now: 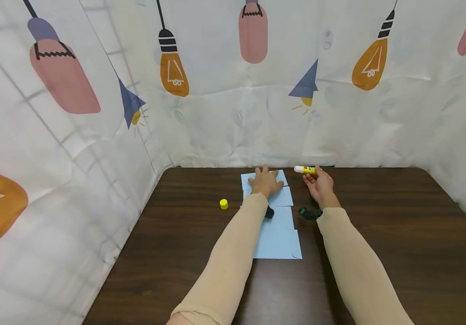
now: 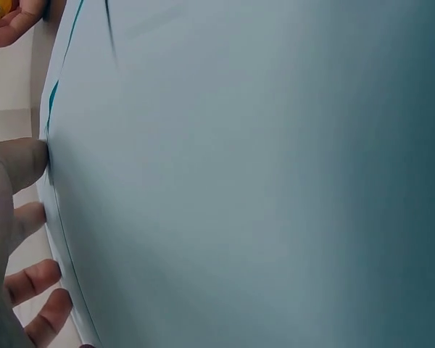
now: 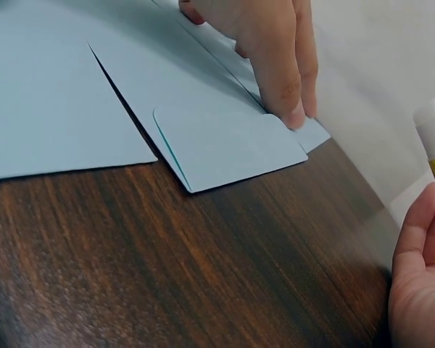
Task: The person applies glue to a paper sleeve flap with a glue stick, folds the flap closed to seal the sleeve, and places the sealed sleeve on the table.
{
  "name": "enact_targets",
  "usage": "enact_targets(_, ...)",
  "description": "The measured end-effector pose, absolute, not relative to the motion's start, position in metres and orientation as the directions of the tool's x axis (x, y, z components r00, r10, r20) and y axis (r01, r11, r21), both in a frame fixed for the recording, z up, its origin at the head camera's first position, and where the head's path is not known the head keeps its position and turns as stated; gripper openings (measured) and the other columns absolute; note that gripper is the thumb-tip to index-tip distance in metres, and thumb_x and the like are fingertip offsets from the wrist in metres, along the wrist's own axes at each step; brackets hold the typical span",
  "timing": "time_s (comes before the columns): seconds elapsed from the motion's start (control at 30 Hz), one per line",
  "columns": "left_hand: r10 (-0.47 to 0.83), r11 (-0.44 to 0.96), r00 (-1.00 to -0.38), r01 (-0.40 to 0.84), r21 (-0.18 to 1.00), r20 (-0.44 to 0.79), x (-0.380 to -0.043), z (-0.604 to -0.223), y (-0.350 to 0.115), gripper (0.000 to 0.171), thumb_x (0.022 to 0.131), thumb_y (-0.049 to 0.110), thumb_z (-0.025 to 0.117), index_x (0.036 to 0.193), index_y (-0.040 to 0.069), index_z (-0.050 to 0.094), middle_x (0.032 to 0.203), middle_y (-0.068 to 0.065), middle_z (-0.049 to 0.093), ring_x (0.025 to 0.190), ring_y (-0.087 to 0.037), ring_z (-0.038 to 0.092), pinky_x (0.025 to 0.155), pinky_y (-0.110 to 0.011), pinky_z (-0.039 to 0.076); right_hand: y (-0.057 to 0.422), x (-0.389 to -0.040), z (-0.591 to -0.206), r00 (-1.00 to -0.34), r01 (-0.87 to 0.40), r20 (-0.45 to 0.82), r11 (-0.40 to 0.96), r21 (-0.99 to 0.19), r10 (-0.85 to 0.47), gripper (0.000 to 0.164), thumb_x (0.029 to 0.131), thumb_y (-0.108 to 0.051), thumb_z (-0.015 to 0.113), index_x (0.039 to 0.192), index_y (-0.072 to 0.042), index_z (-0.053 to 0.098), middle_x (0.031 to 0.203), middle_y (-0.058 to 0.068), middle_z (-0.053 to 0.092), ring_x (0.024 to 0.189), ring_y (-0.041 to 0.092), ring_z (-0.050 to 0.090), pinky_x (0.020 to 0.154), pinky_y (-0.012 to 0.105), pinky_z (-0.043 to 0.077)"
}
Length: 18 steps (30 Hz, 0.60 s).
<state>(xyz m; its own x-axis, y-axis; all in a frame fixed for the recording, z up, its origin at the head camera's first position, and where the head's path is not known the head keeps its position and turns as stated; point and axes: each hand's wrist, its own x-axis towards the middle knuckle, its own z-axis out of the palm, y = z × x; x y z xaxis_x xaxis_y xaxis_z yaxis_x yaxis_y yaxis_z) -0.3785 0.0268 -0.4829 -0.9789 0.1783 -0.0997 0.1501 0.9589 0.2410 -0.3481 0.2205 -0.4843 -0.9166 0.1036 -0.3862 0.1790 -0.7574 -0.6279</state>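
Observation:
Several light blue envelopes [image 1: 279,243] lie in an overlapping column on the table. At the column's far end my left hand [image 1: 264,183] rests on the blue paper with its fingers spread. The right wrist view shows these fingers [image 3: 283,80] touching the paper near a flap edge. Just right of the column, my right hand [image 1: 321,186] holds a glue stick [image 1: 306,169] with a white end and a yellow label, level above the table's far edge. In the left wrist view, blue paper [image 2: 203,174] takes up most of the picture.
A yellow cap [image 1: 223,204] stands on the dark wooden table [image 1: 379,234], left of the envelopes. Behind the table and along its left side hangs a pale curtain [image 1: 224,126] printed with lamps and bulbs.

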Motion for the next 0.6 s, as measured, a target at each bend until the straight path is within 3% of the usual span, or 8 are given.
enact_targets(0.2,0.181,0.949,-0.977,0.143,0.282,-0.115,-0.38,-0.485,0.023,0.053,0.099,0.053,0.056,0.15,0.041,0.05,0.159,-0.002,0.034,0.142,-0.03,0.032,0.102,-0.065,0.038,0.221,-0.349,-0.488,-0.922,0.174,-0.374,-0.756,-0.631,0.099,0.044,0.108,-0.031,0.046,0.147,-0.016,0.034,0.113,0.003,0.045,0.096,0.014,0.05,0.096,0.024,0.053)
enact_targets(0.6,0.224,0.932,-0.97,0.184,0.313,-0.098,-0.375,-0.481,0.015,0.043,0.102,0.043,0.056,0.144,0.033,0.06,0.155,0.0,0.044,0.143,-0.026,0.037,0.103,-0.059,0.041,0.221,-0.349,-0.49,-0.931,0.156,-0.349,-0.751,-0.642,0.105,0.026,0.107,-0.033,0.048,0.127,-0.016,0.043,0.111,0.003,0.044,0.092,0.014,0.049,0.087,0.023,0.055)
